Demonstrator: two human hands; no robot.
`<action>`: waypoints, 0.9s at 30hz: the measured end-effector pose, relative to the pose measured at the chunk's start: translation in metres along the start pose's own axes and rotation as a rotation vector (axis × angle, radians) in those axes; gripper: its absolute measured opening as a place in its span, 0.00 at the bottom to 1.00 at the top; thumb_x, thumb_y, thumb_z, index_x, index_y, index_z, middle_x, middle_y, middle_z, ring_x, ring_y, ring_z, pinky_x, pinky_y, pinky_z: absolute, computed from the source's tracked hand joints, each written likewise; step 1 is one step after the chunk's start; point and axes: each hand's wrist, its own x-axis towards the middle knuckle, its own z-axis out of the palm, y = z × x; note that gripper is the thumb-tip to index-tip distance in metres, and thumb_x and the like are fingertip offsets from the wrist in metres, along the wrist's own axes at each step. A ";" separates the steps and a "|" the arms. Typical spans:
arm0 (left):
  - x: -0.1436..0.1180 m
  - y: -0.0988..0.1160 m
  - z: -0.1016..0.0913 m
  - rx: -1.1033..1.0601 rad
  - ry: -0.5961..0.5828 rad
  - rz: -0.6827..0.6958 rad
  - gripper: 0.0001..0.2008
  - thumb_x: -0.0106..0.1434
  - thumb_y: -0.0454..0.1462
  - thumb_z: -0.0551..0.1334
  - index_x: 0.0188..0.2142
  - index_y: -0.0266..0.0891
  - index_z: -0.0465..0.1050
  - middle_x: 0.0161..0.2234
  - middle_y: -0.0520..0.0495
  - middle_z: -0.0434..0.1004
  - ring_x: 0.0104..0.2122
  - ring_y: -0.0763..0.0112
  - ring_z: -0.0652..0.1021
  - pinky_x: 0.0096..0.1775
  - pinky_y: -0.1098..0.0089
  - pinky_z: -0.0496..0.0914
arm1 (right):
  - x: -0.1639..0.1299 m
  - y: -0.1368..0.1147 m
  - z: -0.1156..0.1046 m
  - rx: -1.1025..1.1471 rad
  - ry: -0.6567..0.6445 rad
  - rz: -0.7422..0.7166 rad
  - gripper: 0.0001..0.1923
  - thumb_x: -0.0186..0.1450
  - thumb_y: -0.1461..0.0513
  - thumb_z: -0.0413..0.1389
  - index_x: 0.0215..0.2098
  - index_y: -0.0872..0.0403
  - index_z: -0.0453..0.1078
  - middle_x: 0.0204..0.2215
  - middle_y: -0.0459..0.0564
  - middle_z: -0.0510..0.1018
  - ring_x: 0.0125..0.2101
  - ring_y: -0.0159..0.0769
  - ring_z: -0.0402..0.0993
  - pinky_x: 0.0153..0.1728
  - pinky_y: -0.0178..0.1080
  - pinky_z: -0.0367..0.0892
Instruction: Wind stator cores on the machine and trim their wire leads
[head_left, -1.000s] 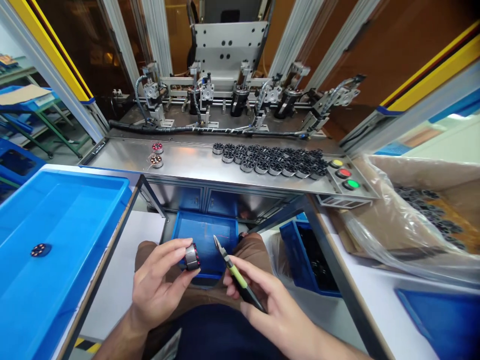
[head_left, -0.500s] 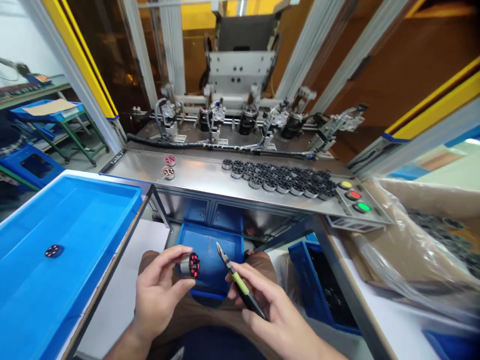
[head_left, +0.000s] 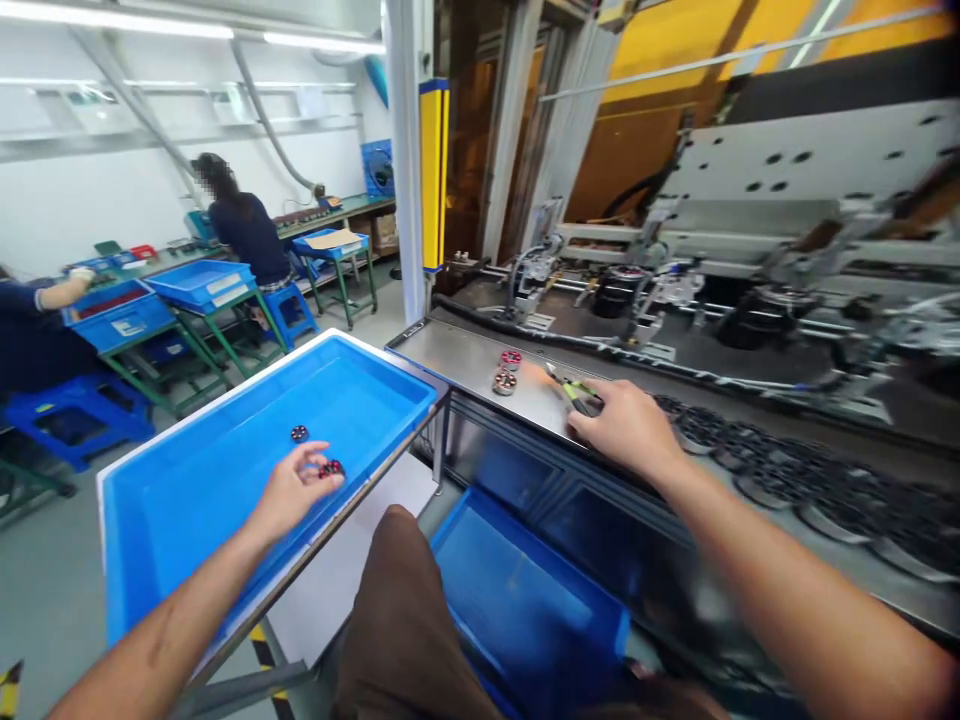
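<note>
Over the blue tray, my left hand [head_left: 291,492] grips a small round motor stator [head_left: 331,469] with red on its face, between thumb and fingers. A similar dark stator [head_left: 299,433] lies in the tray just beyond the fingers. My right hand [head_left: 628,425] is closed on green-and-black cutting pliers [head_left: 576,392], low over the steel ledge, jaws pointing left. Whether the pliers touch the ledge, I cannot tell. Left of their jaws rest a red stator [head_left: 511,357] and a copper-coloured stator [head_left: 505,382].
The blue tray [head_left: 217,425] stands on a side table at left. Many black-topped stators [head_left: 757,455] crowd the steel ledge [head_left: 457,350] at right, before the machine fixtures [head_left: 622,290]. A blue bin [head_left: 525,590] sits below. Two co-workers [head_left: 251,235] sit in the background.
The view has swung left. My left hand has carried the stator from above my lap to the tray. My right hand has moved the pliers forward to the ledge.
</note>
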 end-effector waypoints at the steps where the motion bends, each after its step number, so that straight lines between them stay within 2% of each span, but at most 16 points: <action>1: 0.017 -0.013 -0.012 0.061 0.060 -0.027 0.29 0.48 0.44 0.75 0.48 0.36 0.74 0.38 0.47 0.78 0.38 0.63 0.80 0.44 0.61 0.76 | 0.001 0.000 0.005 -0.023 -0.006 0.005 0.25 0.55 0.60 0.58 0.50 0.61 0.76 0.43 0.64 0.79 0.45 0.54 0.75 0.47 0.49 0.69; 4: 0.061 -0.051 -0.035 0.236 0.196 -0.123 0.17 0.62 0.42 0.67 0.47 0.35 0.73 0.42 0.45 0.78 0.41 0.64 0.79 0.45 0.58 0.75 | 0.000 0.002 0.014 -0.079 -0.012 -0.003 0.25 0.59 0.57 0.57 0.51 0.62 0.75 0.46 0.66 0.78 0.48 0.56 0.74 0.50 0.52 0.68; 7: 0.086 -0.080 -0.041 0.364 0.261 -0.159 0.15 0.68 0.42 0.62 0.51 0.36 0.72 0.49 0.43 0.76 0.45 0.62 0.78 0.46 0.56 0.75 | -0.002 0.004 0.017 -0.110 -0.025 -0.020 0.24 0.62 0.55 0.55 0.51 0.61 0.76 0.47 0.65 0.78 0.49 0.56 0.73 0.52 0.52 0.66; 10: 0.093 -0.089 -0.043 0.438 0.296 -0.124 0.16 0.68 0.42 0.62 0.52 0.37 0.71 0.51 0.42 0.75 0.46 0.62 0.78 0.47 0.55 0.75 | -0.003 0.004 0.016 -0.128 -0.026 -0.013 0.24 0.63 0.55 0.55 0.52 0.60 0.75 0.49 0.65 0.77 0.50 0.55 0.72 0.53 0.51 0.65; 12: 0.094 -0.081 -0.042 0.467 0.319 -0.063 0.19 0.65 0.41 0.65 0.52 0.36 0.70 0.50 0.41 0.75 0.48 0.58 0.77 0.50 0.51 0.73 | -0.003 0.000 0.014 -0.135 -0.023 -0.002 0.24 0.63 0.56 0.54 0.54 0.59 0.75 0.49 0.63 0.77 0.50 0.54 0.72 0.53 0.50 0.65; 15: 0.096 -0.045 -0.031 0.472 0.339 0.119 0.28 0.56 0.41 0.70 0.54 0.32 0.69 0.53 0.34 0.73 0.56 0.45 0.72 0.58 0.44 0.64 | -0.003 -0.008 0.009 -0.141 -0.023 0.005 0.23 0.64 0.57 0.54 0.55 0.58 0.74 0.48 0.62 0.78 0.49 0.51 0.72 0.52 0.47 0.65; 17: 0.100 -0.006 -0.010 0.432 0.293 0.289 0.31 0.55 0.42 0.70 0.56 0.33 0.67 0.56 0.33 0.72 0.59 0.42 0.69 0.61 0.45 0.60 | -0.002 -0.013 0.006 -0.142 -0.022 0.015 0.23 0.64 0.58 0.54 0.55 0.58 0.74 0.48 0.61 0.77 0.49 0.50 0.72 0.52 0.46 0.64; 20: 0.111 0.063 0.044 0.339 0.124 0.521 0.26 0.58 0.45 0.67 0.54 0.39 0.70 0.55 0.39 0.75 0.58 0.49 0.71 0.62 0.52 0.61 | 0.001 -0.018 0.003 -0.137 -0.020 0.036 0.22 0.64 0.58 0.54 0.54 0.58 0.74 0.49 0.60 0.77 0.50 0.49 0.70 0.51 0.44 0.63; 23: 0.124 0.125 0.111 0.261 -0.094 0.637 0.17 0.60 0.43 0.68 0.47 0.41 0.76 0.48 0.44 0.80 0.53 0.54 0.76 0.60 0.56 0.65 | 0.002 -0.020 -0.001 -0.117 -0.024 0.043 0.22 0.65 0.58 0.54 0.55 0.57 0.74 0.49 0.59 0.76 0.50 0.48 0.69 0.51 0.43 0.62; 25: 0.135 0.153 0.149 0.221 -0.243 0.646 0.15 0.62 0.41 0.67 0.47 0.39 0.75 0.46 0.44 0.80 0.48 0.59 0.79 0.54 0.55 0.71 | 0.002 -0.019 -0.004 -0.100 -0.026 0.039 0.22 0.65 0.58 0.54 0.56 0.56 0.73 0.50 0.59 0.76 0.50 0.47 0.69 0.52 0.42 0.61; 27: 0.146 0.170 0.176 0.184 -0.386 0.623 0.16 0.66 0.41 0.64 0.50 0.36 0.73 0.45 0.44 0.79 0.43 0.63 0.80 0.47 0.56 0.75 | 0.003 -0.018 -0.006 -0.086 -0.031 0.030 0.22 0.65 0.57 0.55 0.56 0.55 0.73 0.50 0.58 0.76 0.51 0.46 0.68 0.52 0.42 0.60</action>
